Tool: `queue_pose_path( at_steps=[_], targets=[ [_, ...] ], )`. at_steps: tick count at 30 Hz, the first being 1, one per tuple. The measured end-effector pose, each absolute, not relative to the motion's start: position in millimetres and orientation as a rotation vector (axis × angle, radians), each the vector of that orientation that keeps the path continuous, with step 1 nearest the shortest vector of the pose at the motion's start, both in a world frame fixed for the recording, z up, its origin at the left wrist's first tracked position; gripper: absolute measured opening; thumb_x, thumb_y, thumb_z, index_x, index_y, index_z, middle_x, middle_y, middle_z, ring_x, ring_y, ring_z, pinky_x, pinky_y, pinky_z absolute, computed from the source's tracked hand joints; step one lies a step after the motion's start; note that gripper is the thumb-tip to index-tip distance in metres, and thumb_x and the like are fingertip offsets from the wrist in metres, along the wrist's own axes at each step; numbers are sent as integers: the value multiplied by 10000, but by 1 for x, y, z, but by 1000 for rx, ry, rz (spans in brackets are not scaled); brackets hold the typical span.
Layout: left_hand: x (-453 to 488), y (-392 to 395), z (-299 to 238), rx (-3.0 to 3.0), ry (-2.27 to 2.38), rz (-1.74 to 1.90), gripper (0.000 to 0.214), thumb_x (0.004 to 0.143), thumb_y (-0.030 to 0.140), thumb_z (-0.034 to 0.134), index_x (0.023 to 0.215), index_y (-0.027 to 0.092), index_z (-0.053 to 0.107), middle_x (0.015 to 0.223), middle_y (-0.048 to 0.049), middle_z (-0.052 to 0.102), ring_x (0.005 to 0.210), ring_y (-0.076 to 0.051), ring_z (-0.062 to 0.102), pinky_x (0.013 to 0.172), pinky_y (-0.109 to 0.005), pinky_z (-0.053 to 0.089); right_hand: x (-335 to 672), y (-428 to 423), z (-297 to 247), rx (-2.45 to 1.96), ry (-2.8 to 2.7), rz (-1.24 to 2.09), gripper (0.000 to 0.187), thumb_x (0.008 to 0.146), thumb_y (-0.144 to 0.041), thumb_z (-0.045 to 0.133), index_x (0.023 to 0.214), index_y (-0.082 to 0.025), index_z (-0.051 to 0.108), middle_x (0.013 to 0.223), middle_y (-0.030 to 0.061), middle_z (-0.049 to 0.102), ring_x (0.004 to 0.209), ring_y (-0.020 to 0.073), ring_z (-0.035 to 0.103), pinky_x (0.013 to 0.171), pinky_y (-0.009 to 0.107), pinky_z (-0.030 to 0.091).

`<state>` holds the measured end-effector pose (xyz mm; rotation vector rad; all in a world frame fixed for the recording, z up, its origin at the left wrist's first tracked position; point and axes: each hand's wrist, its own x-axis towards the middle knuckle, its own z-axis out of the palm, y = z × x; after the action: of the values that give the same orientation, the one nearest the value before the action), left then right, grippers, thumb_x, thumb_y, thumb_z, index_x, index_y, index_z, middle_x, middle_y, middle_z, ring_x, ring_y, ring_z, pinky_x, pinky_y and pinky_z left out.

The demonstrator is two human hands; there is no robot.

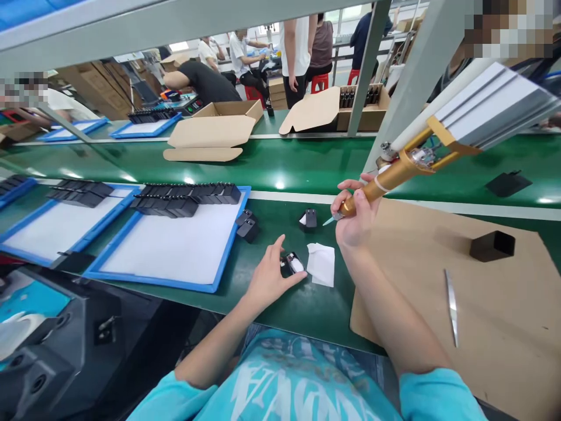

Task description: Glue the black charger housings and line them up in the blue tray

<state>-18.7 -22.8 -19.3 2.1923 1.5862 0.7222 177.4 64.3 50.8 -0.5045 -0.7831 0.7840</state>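
Observation:
My left hand [268, 275] rests on the green bench, thumb and fingers around a small black plug adapter [294, 262] that is open on top and shows white inside. My right hand [357, 213] grips a gold glue dispenser [379, 186], its thin teal nozzle pointing down to the left. The tip hangs near another black adapter [309, 219] with some white at its side. Just right of my left hand lies a folded white paper [321, 265]. Two black adapters [248, 226] sit behind my left hand, beside the tray.
Blue-rimmed trays [219, 275] with rows of black adapters [184, 199] stand at left. On the right, a cardboard sheet [407, 280] bears tweezers [451, 307] and a hollow black case [493, 245]. A green conveyor belt [263, 164] runs behind; several people work beyond it.

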Motion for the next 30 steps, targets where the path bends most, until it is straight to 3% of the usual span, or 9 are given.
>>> queue_pose_path(
  at_steps=[3, 6, 10, 13, 17, 21, 25, 30],
  targets=[
    [-21, -14, -15, 2101, 1443, 690, 912, 751, 304, 735, 1511, 271, 233, 1155, -85, 618, 973, -253, 660, 803, -378, 566, 177, 63, 52, -509, -778, 791, 280, 814, -360, 584, 1061, -273, 487, 834, -52, 628, 464, 59, 513, 409, 217, 330],
    [-37, 1, 3, 2042, 1174, 530, 902, 755, 185, 671, 1525, 288, 211, 1359, -94, 549, 1135, -253, 602, 992, -400, 492, 176, 62, 53, -521, -770, 800, 286, 802, -369, 588, 1051, -276, 483, 825, -56, 626, 460, 58, 512, 411, 221, 326],
    [-51, 11, 5, 1832, 1009, 599, 853, 831, 253, 647, 1539, 304, 173, 1580, -107, 299, 1358, -272, 437, 1138, -439, 352, 175, 61, 55, -539, -770, 798, 287, 788, -376, 593, 1035, -278, 484, 804, -60, 622, 450, 58, 504, 406, 229, 309],
    [-48, 18, -13, 1551, 1052, 789, 753, 904, 444, 579, 1535, 269, 206, 1536, -138, 388, 1327, -272, 485, 1130, -466, 356, 175, 61, 55, -554, -776, 793, 283, 790, -382, 585, 1035, -284, 482, 799, -63, 618, 450, 56, 499, 414, 235, 315],
    [-43, 23, -25, 1357, 1141, 804, 628, 944, 593, 425, 1389, 156, 500, 1252, -156, 665, 1182, -287, 612, 1063, -465, 428, 175, 61, 54, -570, -780, 791, 279, 792, -382, 581, 1032, -285, 477, 800, -63, 612, 456, 57, 499, 412, 235, 301],
    [-38, 13, -14, 1729, 1292, 783, 396, 931, 484, 534, 1184, 212, 672, 1146, -72, 723, 1094, -250, 656, 1006, -395, 476, 174, 61, 54, -576, -782, 783, 278, 791, -376, 580, 1033, -283, 480, 789, -66, 609, 454, 56, 498, 421, 236, 309],
    [-33, 1, -10, 2079, 1323, 830, 251, 910, 369, 595, 1093, 227, 691, 1118, -42, 726, 1023, -211, 676, 896, -325, 532, 174, 61, 54, -568, -780, 783, 268, 792, -366, 583, 1027, -281, 486, 782, -67, 612, 452, 57, 501, 430, 240, 319],
    [-30, 0, -25, 2220, 1301, 926, 195, 924, 345, 593, 1047, 213, 665, 1024, -45, 727, 929, -182, 684, 836, -299, 543, 173, 61, 55, -568, -780, 772, 255, 796, -359, 582, 1019, -278, 489, 775, -67, 615, 449, 57, 500, 434, 241, 325]
  ],
)
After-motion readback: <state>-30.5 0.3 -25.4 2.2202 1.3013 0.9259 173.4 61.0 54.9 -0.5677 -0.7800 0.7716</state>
